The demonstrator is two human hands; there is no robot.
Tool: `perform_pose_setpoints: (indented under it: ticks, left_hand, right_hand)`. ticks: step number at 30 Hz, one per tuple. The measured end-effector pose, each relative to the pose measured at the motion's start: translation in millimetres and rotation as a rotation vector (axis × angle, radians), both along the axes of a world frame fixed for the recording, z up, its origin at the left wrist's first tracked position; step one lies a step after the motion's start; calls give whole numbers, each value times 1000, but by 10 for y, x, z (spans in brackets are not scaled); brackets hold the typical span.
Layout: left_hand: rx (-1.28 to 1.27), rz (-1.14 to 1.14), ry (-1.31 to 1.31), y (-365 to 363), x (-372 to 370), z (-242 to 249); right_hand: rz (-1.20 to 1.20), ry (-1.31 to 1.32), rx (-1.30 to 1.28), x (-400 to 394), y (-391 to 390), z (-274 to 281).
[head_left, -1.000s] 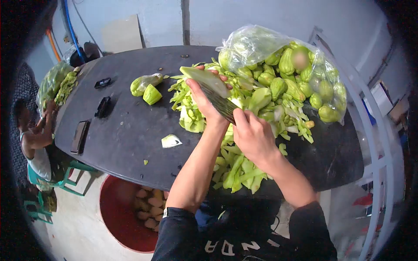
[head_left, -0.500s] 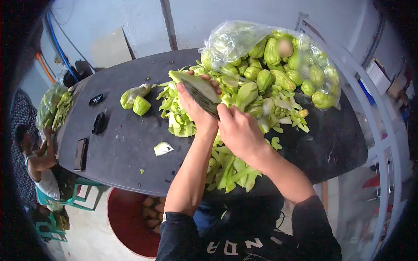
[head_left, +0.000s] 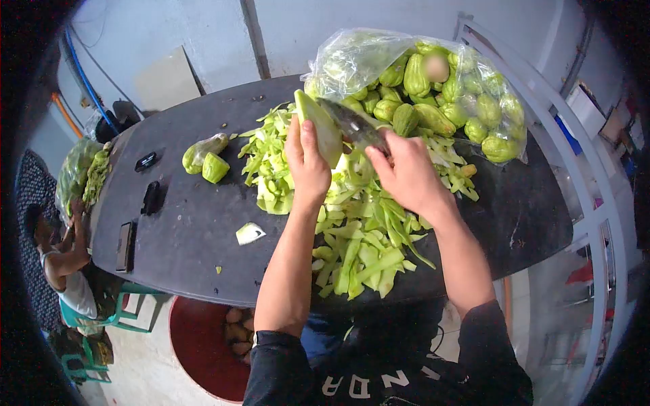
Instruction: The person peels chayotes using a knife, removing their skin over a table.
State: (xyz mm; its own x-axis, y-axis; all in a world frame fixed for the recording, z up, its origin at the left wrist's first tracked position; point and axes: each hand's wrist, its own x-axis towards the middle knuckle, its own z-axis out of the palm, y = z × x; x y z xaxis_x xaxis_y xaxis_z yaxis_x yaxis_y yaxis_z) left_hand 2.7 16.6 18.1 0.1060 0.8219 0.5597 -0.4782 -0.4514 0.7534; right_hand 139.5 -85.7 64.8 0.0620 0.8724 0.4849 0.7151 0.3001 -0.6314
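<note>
My left hand (head_left: 308,166) is wrapped around a pale green, partly peeled chayote (head_left: 319,128), held upright above the table. In my right hand (head_left: 414,174) is a knife (head_left: 353,124), its wide dark blade pointing up and left, just right of the chayote. Below both hands spreads a heap of green peelings (head_left: 365,254). Behind them a clear plastic bag (head_left: 359,57) lies open, full of whole chayotes (head_left: 416,76). Left of the heap lie a pale chayote (head_left: 196,157) and a cut green piece (head_left: 215,168).
On the dark table (head_left: 183,237) lie a white-green scrap (head_left: 250,233), a black phone-like object (head_left: 126,247) and two small black items. A red tub (head_left: 196,345) with brown round things stands on the floor. Another person (head_left: 68,267) sits at left beside bagged greens. A metal railing (head_left: 589,216) runs along the right.
The knife has moved off the chayote to its right, with my right hand shifting right and up. My left hand has turned the chayote more upright. A long peel strip now hangs over the heap.
</note>
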Motion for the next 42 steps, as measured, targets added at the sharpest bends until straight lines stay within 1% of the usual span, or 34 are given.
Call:
perform_pose_setpoints:
  ticks: [1, 2, 4, 5, 6, 7, 8, 10, 12, 13, 15, 16, 17, 18, 20, 22, 23, 24, 25, 27, 29, 30, 31, 35, 37, 39, 40, 41, 42]
  left_hand:
    - [19, -78, -11, -7, 3, 15]
    - [20, -79, -10, -8, 5, 22]
    - [-275, -327, -171, -3, 1, 41]
    - [-373, -408, -222, 29, -8, 37]
    - [-370, -408, -220, 62, -42, 21]
    - [-395, -551, -266, 100, -85, -2]
    - [-420, -696, -312, 118, -123, 3]
    - [-435, -700, -289, 141, -193, 10]
    - [-465, -531, -104, 67, -364, 134]
    - [-482, -465, -18, -22, -578, 196]
    - [-535, -133, -44, -359, -1049, 309]
    - [-401, 11, 75, -458, -1408, 261]
    - [-350, -121, 158, -668, -1803, 307]
    - [-257, -106, 257, -739, -2240, 229]
    - [-419, 45, 222, -1010, -3159, -7]
    - [-583, 335, 251, -1304, -3782, -229]
    - [-660, 554, 156, -1428, -3879, -469]
    - [-710, 674, 194, -1476, -3976, -738]
    - [-756, 712, 283, -1483, -4087, -1018]
    - [-825, 748, 496, -1451, -4143, -1626]
    - [-863, 722, 720, -1362, -4074, -2057]
    - [-868, 706, 810, -1318, -4013, -2179]
    - [-870, 679, 897, -1278, -3938, -2270]
    - [-889, 555, 1159, -1300, -3745, -2308]
    - [-923, 407, 1248, -1474, -3701, -2135]
    - [-942, 160, 1290, -1746, -3652, -1798]
    - [-923, 0, 1270, -1884, -3598, -1544]
    - [-879, -163, 1201, -1987, -3523, -1261]
    - [-779, -323, 1069, -2054, -3373, -935]
  right_hand:
    - [-47, 1, 27, 61, 28, -45]
    - [-95, 1, 56, 90, 36, -59]
    - [-107, 20, 76, 131, 7, -28]
    - [-138, 3, 108, 170, 10, -48]
    - [-168, -13, 143, 198, 8, -49]
    - [-182, 38, 76, 223, -19, -35]
    - [-181, 40, 78, 247, -24, -37]
    - [-212, 75, 112, 319, -35, -59]
    - [-235, 39, 121, 445, -67, -28]
    - [-269, 33, 130, 497, -106, -16]
    - [-312, -15, 125, 602, -232, -2]
    - [-315, -6, 128, 691, -249, -13]
    - [-317, -17, 118, 785, -275, -53]
    - [-325, -22, 103, 858, -307, -108]
    - [-387, -80, 63, 972, -323, -177]
    - [-384, -66, 43, 967, -356, -145]
    - [-411, -41, 53, 944, -356, -152]
    - [-376, -56, 123, 914, -356, -144]
    - [-337, -76, 192, 877, -361, -131]
    - [-321, -51, 153, 815, -339, -157]
    - [-287, -39, 109, 797, -306, -194]
    - [-300, -67, 65, 793, -318, -183]
    - [-329, -120, 74, 807, -310, -209]
    - [-381, -264, 59, 872, -305, -248]
    - [-398, -300, 29, 898, -310, -265]
    - [-451, -362, 68, 930, -293, -325]
    - [-454, -347, 55, 936, -292, -346]
    - [-433, -340, 109, 943, -281, -344]
    - [-407, -334, 167, 942, -259, -351]
